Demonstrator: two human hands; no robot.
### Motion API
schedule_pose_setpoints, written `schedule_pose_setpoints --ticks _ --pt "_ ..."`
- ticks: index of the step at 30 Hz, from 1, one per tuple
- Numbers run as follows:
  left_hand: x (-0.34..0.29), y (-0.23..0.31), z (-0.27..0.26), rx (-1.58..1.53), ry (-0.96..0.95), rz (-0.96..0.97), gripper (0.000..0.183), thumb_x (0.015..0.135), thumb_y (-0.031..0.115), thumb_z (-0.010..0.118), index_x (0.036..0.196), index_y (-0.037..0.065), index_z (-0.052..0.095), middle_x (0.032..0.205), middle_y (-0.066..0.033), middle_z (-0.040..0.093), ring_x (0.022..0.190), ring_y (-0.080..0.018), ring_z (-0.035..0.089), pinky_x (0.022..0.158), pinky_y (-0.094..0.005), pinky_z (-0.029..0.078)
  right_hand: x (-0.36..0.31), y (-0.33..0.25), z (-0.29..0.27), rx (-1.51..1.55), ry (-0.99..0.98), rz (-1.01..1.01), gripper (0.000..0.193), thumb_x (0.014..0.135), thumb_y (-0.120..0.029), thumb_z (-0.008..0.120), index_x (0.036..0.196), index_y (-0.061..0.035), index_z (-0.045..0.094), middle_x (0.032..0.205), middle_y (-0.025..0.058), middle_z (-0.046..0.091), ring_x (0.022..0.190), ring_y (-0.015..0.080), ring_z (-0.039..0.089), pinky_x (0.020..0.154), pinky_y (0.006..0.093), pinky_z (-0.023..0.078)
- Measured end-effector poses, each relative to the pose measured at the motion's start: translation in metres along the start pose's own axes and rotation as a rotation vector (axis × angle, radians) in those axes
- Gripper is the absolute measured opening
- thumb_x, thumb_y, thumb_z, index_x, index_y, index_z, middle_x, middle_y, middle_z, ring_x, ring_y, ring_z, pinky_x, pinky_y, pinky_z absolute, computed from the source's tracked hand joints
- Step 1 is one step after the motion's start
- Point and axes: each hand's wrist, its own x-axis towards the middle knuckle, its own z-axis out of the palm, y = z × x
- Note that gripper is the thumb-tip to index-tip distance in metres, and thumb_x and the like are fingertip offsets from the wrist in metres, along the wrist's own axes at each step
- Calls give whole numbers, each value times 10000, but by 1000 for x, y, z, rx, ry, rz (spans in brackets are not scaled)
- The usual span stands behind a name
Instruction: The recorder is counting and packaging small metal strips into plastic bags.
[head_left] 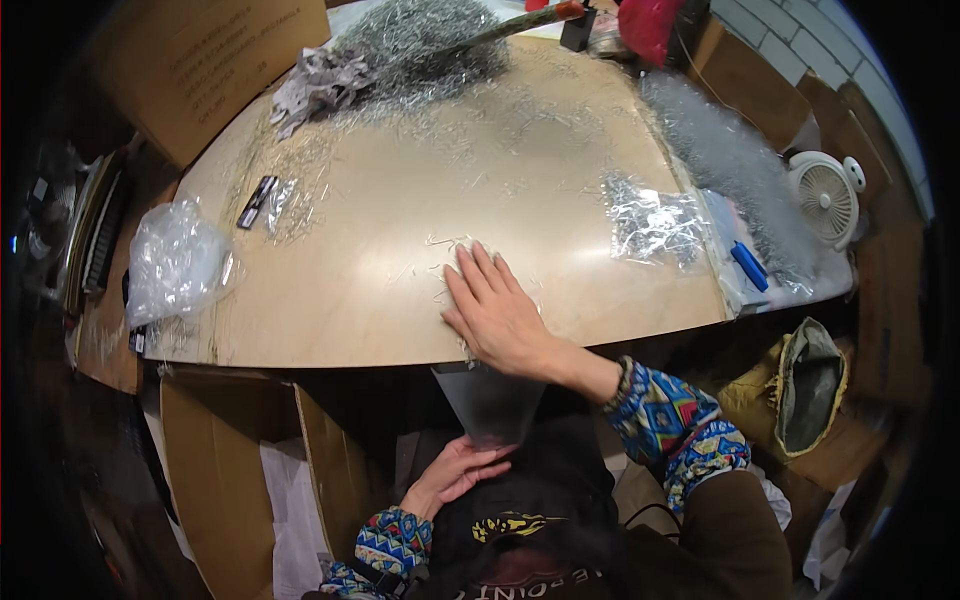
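While your left hand [460, 472] is touching a bag [485, 402], grip unclear, your right hand [502, 315], fingers outstretched, is touching metal pieces [436, 240].

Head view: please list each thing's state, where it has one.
Right hand: flat on tabletop, palm down.
Left hand: at translucent bag's lower end; grip unclear.
Translucent bag: below tabletop edge, partly hidden.
Metal pieces: loose, heaped and scattered.
Plastic bag, left: crumpled.
Lower cardboard box: open.
White fan: upright; running unclear.
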Motion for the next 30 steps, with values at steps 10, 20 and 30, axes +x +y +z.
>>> schedule_pose_setpoints --ticks 10,20,30 --pt "10 0 -23 196 148 15 169 838 -117 562 957 -75 675 1009 -132 680 957 -193 655 875 -279 527 -56 -38 -75 534 -10 82 328 850 -93 601 1155 19 556 1196 209 549 1101 372 520 953 427 411" --pt "10 -9 -15 161 61 -38 393 830 -56 639 1201 -24 516 1158 -147 618 1064 -244 629 913 -287 535 -116 -36 -27 363 -608 -190 202 822 -140 663 971 -31 582 926 113 563 845 285 544 725 365 428" --pt "11 -2 -13 129 -55 -159 571 806 -35 658 1331 -17 435 1249 -158 568 1143 -296 583 957 -407 516 -130 -25 -33 593 -590 193 246 875 -95 604 1100 4 602 908 196 665 811 373 652 678 407 526"
